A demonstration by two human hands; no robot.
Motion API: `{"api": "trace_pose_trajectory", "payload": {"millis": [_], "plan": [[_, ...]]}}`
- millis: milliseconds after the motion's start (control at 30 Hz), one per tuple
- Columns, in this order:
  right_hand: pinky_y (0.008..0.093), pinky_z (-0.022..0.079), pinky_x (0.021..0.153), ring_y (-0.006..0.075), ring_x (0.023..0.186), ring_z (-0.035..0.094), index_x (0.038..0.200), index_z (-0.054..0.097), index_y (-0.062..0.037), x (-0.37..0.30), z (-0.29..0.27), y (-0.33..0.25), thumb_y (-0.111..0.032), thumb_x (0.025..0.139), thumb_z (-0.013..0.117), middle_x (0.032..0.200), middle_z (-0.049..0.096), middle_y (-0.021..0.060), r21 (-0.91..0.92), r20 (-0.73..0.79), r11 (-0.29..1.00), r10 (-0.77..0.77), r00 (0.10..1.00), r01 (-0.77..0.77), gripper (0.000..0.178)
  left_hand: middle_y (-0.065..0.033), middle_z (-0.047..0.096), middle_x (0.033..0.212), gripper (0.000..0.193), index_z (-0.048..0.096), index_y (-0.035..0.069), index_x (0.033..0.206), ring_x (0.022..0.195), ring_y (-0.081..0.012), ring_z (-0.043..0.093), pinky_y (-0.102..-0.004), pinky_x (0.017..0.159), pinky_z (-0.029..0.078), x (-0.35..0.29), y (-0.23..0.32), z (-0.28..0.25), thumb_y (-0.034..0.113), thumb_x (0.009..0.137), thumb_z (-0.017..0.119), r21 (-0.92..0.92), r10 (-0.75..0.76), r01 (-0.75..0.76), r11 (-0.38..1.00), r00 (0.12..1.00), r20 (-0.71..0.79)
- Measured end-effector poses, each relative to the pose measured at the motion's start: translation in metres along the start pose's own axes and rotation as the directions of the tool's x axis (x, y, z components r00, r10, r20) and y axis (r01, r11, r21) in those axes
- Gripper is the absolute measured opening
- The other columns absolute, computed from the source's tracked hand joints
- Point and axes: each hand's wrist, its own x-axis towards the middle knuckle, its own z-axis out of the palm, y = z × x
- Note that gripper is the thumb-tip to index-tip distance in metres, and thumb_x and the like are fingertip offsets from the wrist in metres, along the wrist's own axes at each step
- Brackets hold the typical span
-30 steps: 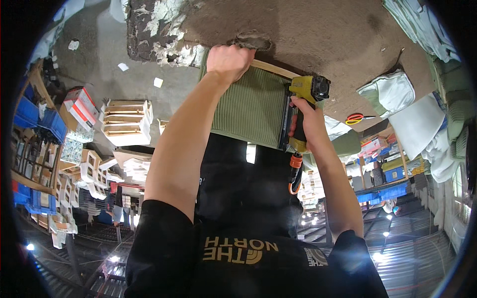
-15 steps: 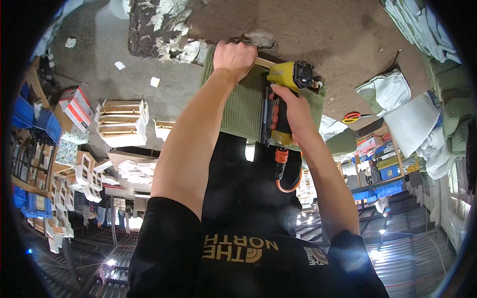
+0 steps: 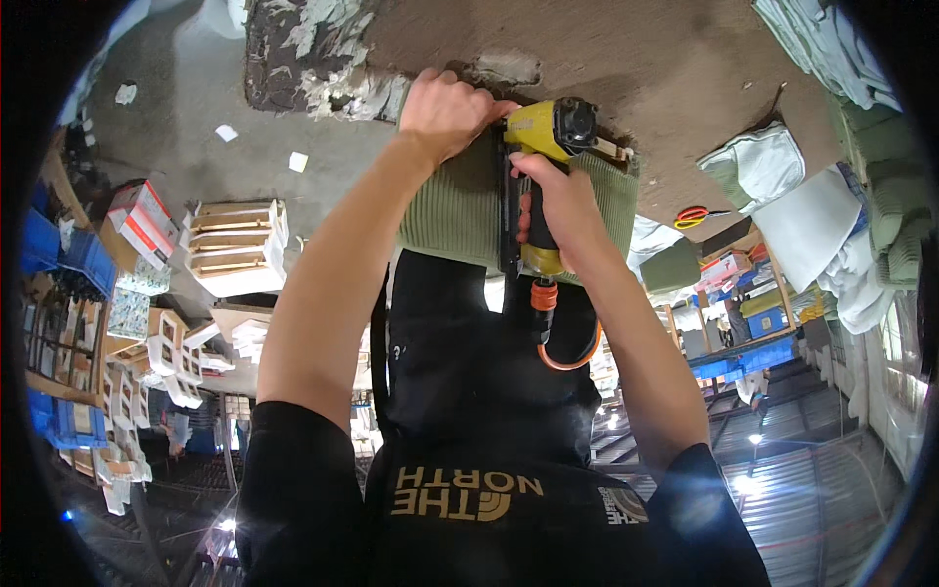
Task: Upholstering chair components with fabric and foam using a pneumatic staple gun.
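Observation:
My right hand (image 3: 567, 210) is wrapped around the handle of a yellow and black air staple gun (image 3: 544, 125). An orange coupling (image 3: 543, 295) and hose hang from the gun's near end. The gun lies across a piece covered in green ribbed fabric (image 3: 450, 217), with a strip of bare wood (image 3: 610, 149) showing at its far edge. My left hand (image 3: 448, 115) is closed over the far left edge of that fabric, one digit reaching toward the gun's nose. Its curled fingertips are hidden, and so is the gun's tip.
On the brown worktop to the right lie red and yellow scissors (image 3: 692, 217) and a folded pale green cloth piece (image 3: 758, 168). Stacked green cushions (image 3: 895, 205) line the right edge. White-sided wooden frames (image 3: 235, 247) and a red and white box (image 3: 144, 223) stand at the left.
The staple gun and my right hand have shifted slightly left and away from me. My left hand has moved a little left, with a digit now stretched toward the gun's nose.

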Motion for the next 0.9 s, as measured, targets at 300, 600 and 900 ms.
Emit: {"api": "trace_pose_trajectory", "payload": {"millis": [300,600,900], "plan": [[0.0327,0.05,0.044,0.0163,0.051,0.058,0.089,0.06,0.0049,0.001,0.001,-0.001,-0.034,0.081,0.072,0.065,0.056,0.0069,0.021,-0.017,1.0,0.016,1.0,-0.015,0.041,-0.0095,0.07,0.072,0.042,0.068,0.011,0.07,0.071,-0.0291,0.068,-0.0431,0.07,0.053,0.004,-0.014,-0.006,0.042,0.096,0.055,-0.063,0.012,-0.008,0.998,0.998,0.064],[0.0319,0.047,0.044,0.0146,0.046,0.053,0.087,0.061,-0.0048,0.001,0.002,-0.009,-0.039,0.083,0.069,0.059,0.052,0.0027,0.019,0.033,0.999,0.036,0.999,-0.036,0.036,-0.0079,0.073,0.081,0.046,0.073,0.014,0.082,0.082,-0.0273,0.07,-0.0418,0.078,0.05,0.018,-0.014,-0.015,0.042,0.101,0.043,-0.019,-0.056,0.065,0.998,0.949,0.311],[0.0296,0.046,0.045,0.0147,0.048,0.054,0.08,0.059,-0.004,0.0,0.016,-0.023,-0.038,0.081,0.071,0.061,0.052,0.0024,0.012,0.098,0.998,0.063,0.993,-0.064,0.036,-0.0031,0.067,0.09,0.03,0.066,0.017,0.097,0.095,-0.0232,0.06,-0.0427,0.081,0.043,0.01,-0.016,-0.002,0.043,0.097,0.05,0.169,-0.062,0.078,0.983,0.993,-0.098]]}}
